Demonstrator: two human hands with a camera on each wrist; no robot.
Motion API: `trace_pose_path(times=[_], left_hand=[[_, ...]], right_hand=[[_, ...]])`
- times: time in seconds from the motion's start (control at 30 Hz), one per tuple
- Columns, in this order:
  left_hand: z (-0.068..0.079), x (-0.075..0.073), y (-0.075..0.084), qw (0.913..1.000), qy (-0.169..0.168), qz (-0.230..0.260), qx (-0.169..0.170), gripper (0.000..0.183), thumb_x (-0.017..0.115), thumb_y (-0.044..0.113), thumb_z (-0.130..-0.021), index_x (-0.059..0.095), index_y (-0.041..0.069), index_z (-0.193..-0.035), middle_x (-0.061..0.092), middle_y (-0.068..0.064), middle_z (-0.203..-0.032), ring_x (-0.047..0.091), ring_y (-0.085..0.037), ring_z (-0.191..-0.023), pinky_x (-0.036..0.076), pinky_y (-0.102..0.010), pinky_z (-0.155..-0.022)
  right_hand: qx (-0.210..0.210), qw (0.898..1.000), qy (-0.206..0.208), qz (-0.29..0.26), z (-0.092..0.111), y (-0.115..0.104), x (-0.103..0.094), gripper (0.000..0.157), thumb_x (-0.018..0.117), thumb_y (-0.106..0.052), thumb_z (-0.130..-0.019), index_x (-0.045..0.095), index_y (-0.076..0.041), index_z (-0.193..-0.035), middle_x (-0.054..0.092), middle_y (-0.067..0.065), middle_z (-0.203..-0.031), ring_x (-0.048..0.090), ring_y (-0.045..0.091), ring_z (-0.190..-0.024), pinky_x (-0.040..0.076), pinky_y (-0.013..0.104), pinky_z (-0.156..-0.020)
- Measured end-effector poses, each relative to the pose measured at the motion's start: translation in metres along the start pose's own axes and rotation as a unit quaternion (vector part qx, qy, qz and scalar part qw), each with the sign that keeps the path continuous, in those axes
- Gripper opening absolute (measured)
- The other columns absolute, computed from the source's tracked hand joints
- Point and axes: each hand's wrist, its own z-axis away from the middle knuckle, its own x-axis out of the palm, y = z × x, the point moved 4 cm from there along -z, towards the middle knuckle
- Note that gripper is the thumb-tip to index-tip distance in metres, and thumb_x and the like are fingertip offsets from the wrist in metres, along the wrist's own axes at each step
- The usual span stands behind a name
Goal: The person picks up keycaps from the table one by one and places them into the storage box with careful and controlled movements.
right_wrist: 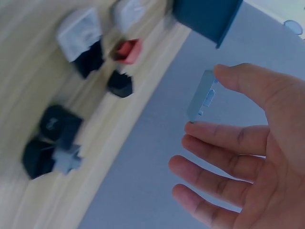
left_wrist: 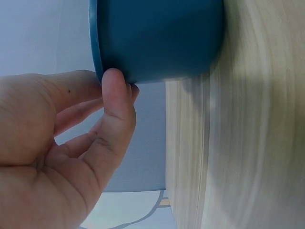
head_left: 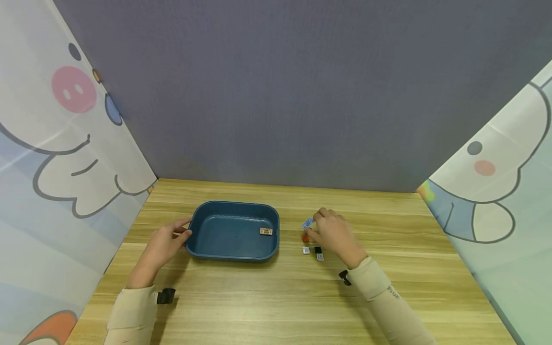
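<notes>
My left hand (head_left: 166, 242) pinches the left end of a dark blue plastic basin (head_left: 235, 258), with a thumb against its wall in the left wrist view. Between thumb and index finger, my right hand (head_left: 334, 235) holds a flat, light blue rectangular keycap (head_left: 308, 223) with small print, raised above the table; the right wrist view shows its underside. Under that hand lie an orange-red keycap (head_left: 305, 238), a black keycap (head_left: 318, 249) and two white keycaps, one (head_left: 306, 250) apart and one (head_left: 320, 257) touching the black one. Inside the basin, a tan printed rectangular keycap (head_left: 266, 231) lies near the right wall.
The wood-grain table (head_left: 258, 306) meets a grey back panel (head_left: 276, 96). Cartoon-printed sheets stand on the left (head_left: 64, 120) and right (head_left: 496, 191). In the right wrist view, more dark keycaps (right_wrist: 57, 126) and a grey star-like piece (right_wrist: 67, 160) appear, blurred.
</notes>
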Motion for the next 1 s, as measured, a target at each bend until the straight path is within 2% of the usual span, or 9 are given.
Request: trace_pose_path(times=[0.2,0.47,0.77,1.0], left_hand=[[0.001,0.000,0.000,1.0000,0.000,0.004,-0.003,0.045,0.060,0.006,-0.101,0.051,-0.005,-0.143,0.067,-0.025,-0.108,0.070,-0.019,-0.071,0.056,-0.036,-0.062],[0.000,0.001,-0.002,1.0000,0.000,0.007,0.001,0.045,0.060,0.006,-0.101,0.051,-0.005,-0.143,0.067,-0.025,-0.109,0.070,-0.019,-0.071,0.057,-0.036,-0.062],[0.000,0.001,-0.001,1.0000,-0.002,0.005,-0.005,0.045,0.060,0.007,-0.101,0.050,-0.004,-0.144,0.067,-0.025,-0.109,0.070,-0.020,-0.073,0.057,-0.036,-0.062],[-0.001,0.000,0.000,1.0000,0.002,0.003,0.000,0.044,0.060,0.006,-0.100,0.052,-0.005,-0.142,0.068,-0.024,-0.107,0.071,-0.021,-0.074,0.056,-0.033,-0.060]], right_hand=[[-0.026,0.999,0.018,0.009,-0.007,-0.013,-0.007,0.042,0.074,-0.038,-0.091,0.072,0.000,-0.107,0.066,0.012,-0.109,0.064,0.028,-0.094,0.057,0.041,-0.077],[-0.037,0.999,0.020,0.009,-0.017,-0.032,-0.012,0.048,0.071,-0.046,-0.092,0.072,-0.001,-0.108,0.066,0.011,-0.111,0.064,0.027,-0.096,0.056,0.042,-0.079],[-0.085,0.995,0.035,0.034,-0.027,-0.062,-0.014,0.048,0.070,-0.047,-0.093,0.073,-0.002,-0.107,0.067,0.011,-0.110,0.064,0.024,-0.091,0.057,0.035,-0.074],[-0.108,0.993,0.038,0.030,-0.030,-0.080,-0.016,0.045,0.070,-0.046,-0.093,0.073,-0.003,-0.104,0.067,0.010,-0.107,0.065,0.025,-0.091,0.056,0.038,-0.075]])
